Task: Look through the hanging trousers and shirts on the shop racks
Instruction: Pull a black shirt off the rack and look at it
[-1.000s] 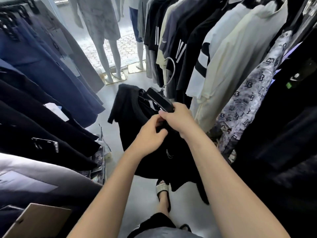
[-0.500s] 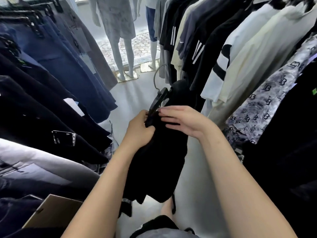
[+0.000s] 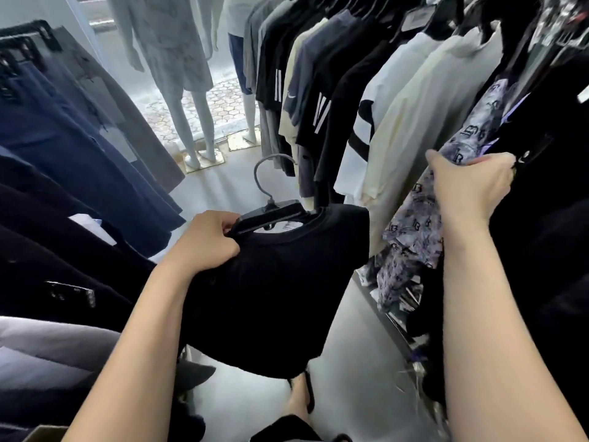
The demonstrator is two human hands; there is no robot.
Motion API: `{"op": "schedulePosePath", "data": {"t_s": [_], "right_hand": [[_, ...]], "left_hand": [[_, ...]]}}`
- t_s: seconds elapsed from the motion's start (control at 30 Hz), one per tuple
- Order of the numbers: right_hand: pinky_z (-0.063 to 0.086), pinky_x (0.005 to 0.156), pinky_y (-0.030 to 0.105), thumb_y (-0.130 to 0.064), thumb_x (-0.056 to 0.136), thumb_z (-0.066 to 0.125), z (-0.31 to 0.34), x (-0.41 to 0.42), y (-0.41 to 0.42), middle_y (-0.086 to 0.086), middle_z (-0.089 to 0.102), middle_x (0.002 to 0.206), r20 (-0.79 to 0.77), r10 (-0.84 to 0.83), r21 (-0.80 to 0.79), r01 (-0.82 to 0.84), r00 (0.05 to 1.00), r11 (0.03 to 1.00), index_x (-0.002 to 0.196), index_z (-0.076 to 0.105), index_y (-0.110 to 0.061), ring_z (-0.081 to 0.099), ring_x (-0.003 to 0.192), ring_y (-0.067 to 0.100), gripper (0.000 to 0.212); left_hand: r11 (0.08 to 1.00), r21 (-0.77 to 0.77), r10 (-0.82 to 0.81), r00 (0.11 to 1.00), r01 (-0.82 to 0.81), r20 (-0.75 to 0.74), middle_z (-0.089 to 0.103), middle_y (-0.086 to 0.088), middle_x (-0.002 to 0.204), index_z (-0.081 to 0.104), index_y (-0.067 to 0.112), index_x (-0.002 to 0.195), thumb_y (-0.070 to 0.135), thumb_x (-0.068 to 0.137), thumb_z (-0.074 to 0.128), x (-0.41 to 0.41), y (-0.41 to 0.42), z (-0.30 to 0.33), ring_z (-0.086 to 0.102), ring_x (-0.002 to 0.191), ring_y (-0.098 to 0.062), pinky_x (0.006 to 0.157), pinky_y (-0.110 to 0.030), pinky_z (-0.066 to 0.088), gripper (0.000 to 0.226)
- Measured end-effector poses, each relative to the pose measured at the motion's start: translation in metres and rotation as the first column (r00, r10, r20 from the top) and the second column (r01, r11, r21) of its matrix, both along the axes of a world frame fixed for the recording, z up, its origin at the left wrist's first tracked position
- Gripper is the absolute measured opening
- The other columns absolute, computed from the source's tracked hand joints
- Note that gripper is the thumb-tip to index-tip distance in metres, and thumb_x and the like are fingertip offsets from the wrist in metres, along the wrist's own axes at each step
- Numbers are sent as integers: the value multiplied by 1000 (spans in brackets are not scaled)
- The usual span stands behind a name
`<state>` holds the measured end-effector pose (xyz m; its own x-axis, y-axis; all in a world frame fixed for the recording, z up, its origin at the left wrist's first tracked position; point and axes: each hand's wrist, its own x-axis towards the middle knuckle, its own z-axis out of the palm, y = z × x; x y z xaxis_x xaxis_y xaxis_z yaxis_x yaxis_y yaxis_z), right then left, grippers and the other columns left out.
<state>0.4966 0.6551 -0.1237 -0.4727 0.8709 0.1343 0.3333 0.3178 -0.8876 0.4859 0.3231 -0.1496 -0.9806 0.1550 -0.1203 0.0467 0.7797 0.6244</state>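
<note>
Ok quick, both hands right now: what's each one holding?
Left hand: grips the black T-shirt at its black hanger.
Right hand: fingers curled into the patterned shirt on the rack, pushing it aside.

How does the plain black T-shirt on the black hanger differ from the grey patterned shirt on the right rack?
The plain black T-shirt is one solid colour; the grey patterned shirt is covered in dark printed logos. The black T-shirt is off the rack, its black hanger gripped by the left hand; the patterned shirt hangs on the rack among the others, its fabric gripped by the right hand. Both are held by one hand.
</note>
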Motion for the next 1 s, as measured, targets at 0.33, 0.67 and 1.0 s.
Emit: {"op": "schedulePosePath", "data": {"t_s": [0.33,0.67,1.0], "right_hand": [[47,105,44,-38,91,70,27,-40,10,2,49,142,-124,677,-449,-650,725,613,150,36,-13,51,126,19,73],[42,101,44,-44,100,51,60,-62,24,1,37,155,80,839,-490,-711,539,504,153,31,-22,51,123,21,60],[50,66,32,-28,83,54,86,-60,74,6,67,76,116,445,-110,-433,888,894,79,69,-3,62,75,26,29]], "left_hand": [[987,-8,-158,987,158,0,56,7,58,68,28,69,-8,66,56,-12,41,14,53,58,-13,56,-24,39,37],[944,76,-323,946,322,4,54,16,47,65,33,56,-11,66,54,-38,129,52,51,46,1,45,-13,36,47],[937,157,-312,950,312,-23,45,9,46,64,19,61,-7,59,51,-93,218,69,44,51,-16,48,-23,29,29]]}}
